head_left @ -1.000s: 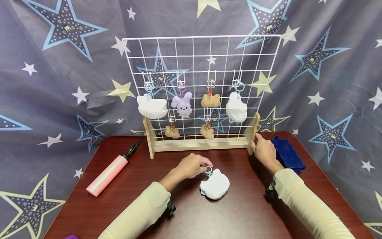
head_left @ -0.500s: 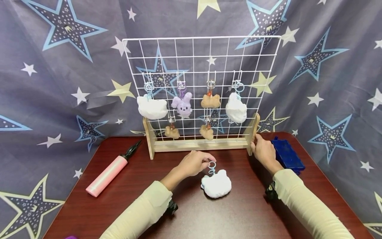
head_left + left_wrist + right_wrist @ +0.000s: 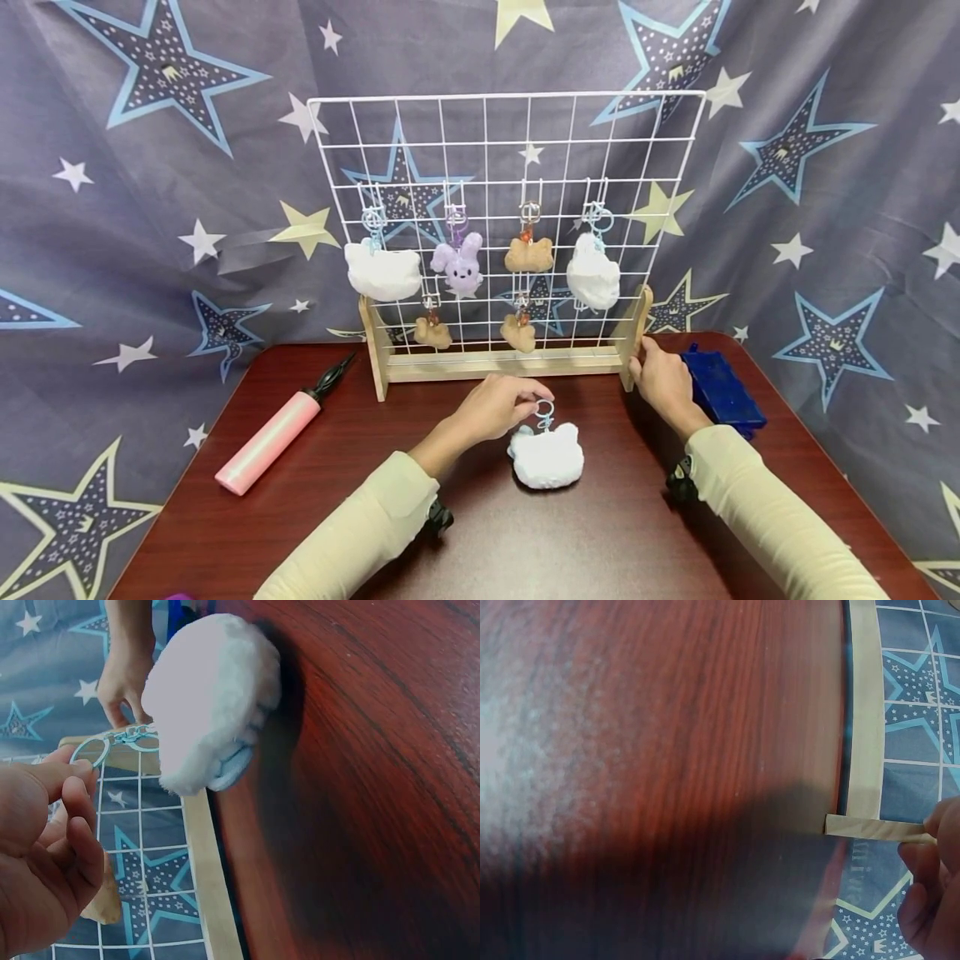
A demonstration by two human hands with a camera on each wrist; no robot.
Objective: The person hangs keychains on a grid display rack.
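Observation:
My left hand (image 3: 498, 408) pinches the light-blue ring (image 3: 91, 754) of a white plush keychain (image 3: 547, 457) between thumb and fingertip. The plush hangs from a short blue chain, close over the dark red table; a pale blue patch (image 3: 231, 769) shows on it in the left wrist view. Behind it stands a white wire grid rack (image 3: 486, 142) on a wooden base. My right hand (image 3: 663, 379) holds the rack's right wooden upright (image 3: 877, 826) between thumb and fingers.
On the rack's hooks hang white plush keychains (image 3: 384, 273), a purple bunny keychain (image 3: 460, 262) and several brown ones (image 3: 529, 254). A pink hand pump (image 3: 270, 442) lies on the table (image 3: 585, 550) at left. A blue plastic case (image 3: 723, 387) lies beyond my right hand.
My left hand has moved a little to the right, raising the ring. The white plush has shifted slightly right and up and now hangs straighter below it. My right hand stays on the upright.

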